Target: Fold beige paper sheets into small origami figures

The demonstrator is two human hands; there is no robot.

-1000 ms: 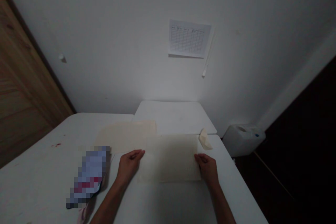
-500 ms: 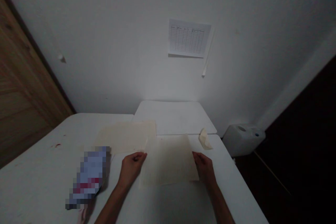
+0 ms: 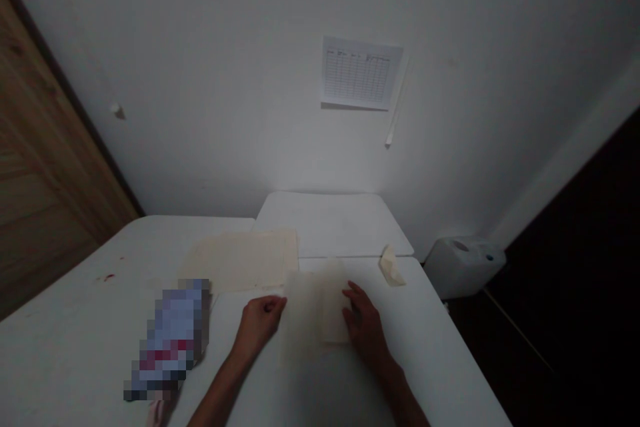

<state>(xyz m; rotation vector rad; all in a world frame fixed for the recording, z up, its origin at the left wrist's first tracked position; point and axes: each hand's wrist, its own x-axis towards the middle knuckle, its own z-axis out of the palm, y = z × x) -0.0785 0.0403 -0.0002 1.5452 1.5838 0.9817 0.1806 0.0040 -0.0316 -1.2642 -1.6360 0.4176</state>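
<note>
A cream sheet of paper [image 3: 311, 310] lies on the white table [image 3: 75, 320] in front of me, its right part lifted and folded over toward the left. My left hand [image 3: 261, 327] pinches the sheet's left edge, fingers closed on it. My right hand [image 3: 364, 325] grips the folded-over right edge, fingers spread along it. A second cream sheet [image 3: 245, 257] lies flat just behind and to the left.
A small folded cream paper piece [image 3: 391, 265] sits near the table's right edge. A pixelated object [image 3: 167, 337] lies at the left front. A smaller white table [image 3: 333, 221] adjoins at the back. A white container [image 3: 463, 263] stands on the floor right. A printed chart [image 3: 360, 73] hangs on the wall.
My right hand has carried the sheet's right edge up and leftward, folding the paper over itself. My left hand shifted slightly right and stays on the left edge.
</note>
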